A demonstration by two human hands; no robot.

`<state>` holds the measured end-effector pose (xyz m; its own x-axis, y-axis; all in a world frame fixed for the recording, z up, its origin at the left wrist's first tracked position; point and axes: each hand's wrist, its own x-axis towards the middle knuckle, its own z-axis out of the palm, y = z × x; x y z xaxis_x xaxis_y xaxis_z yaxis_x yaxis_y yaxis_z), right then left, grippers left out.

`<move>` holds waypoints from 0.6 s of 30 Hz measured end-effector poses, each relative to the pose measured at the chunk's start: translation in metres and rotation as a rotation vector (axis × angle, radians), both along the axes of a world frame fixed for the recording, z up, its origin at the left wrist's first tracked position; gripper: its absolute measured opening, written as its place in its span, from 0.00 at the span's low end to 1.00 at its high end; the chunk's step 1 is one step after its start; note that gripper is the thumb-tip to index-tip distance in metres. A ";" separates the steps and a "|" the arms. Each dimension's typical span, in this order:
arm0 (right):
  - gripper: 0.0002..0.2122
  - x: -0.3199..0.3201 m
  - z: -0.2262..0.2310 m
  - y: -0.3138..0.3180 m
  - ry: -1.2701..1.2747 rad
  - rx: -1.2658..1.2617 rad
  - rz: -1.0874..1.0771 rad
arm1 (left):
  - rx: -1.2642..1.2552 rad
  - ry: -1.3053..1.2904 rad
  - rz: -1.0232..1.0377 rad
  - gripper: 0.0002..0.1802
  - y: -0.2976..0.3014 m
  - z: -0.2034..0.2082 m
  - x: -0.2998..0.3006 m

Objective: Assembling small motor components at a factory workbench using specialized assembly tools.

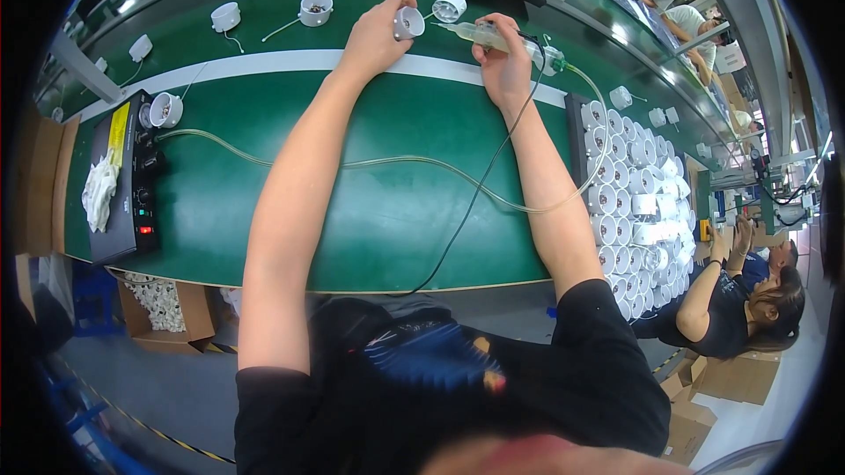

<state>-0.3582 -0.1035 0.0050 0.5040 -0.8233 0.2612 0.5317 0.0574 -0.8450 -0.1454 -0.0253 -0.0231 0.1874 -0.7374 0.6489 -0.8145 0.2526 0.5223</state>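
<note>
While I am watching through the head camera, I am listing what is in hand. Left hand (374, 35): fingers are closing around a small white cup-shaped housing (408, 23), holding it just above the far part of the worktop (387, 167), open side turned toward the right hand. Right hand (503, 66): fingers are gripping a clear syringe-like dispenser (480, 32), its tip pointing at the housing and nearly touching it. To my eye, doing this well is calling for a steady housing and a tip kept centred on the opening.

Clear tube (352, 162) and black cable (475, 198): trailing across the green worktop. Black tray (576, 123) of white housings: lying to the right. Black control box (132, 202) with a white rag (99, 191): sitting left. Cardboard boxes (167, 312): standing below. Other workers are sitting along the line at right.
</note>
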 end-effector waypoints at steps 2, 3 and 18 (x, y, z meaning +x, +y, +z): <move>0.09 0.000 -0.002 0.002 0.002 -0.007 0.010 | 0.081 0.191 -0.106 0.34 0.000 -0.001 0.002; 0.10 0.001 0.001 0.003 0.035 -0.061 0.015 | 0.081 0.189 -0.109 0.34 0.000 0.002 0.001; 0.11 0.007 -0.002 0.005 0.184 -0.229 0.021 | 0.200 0.211 -0.190 0.33 0.006 0.015 -0.001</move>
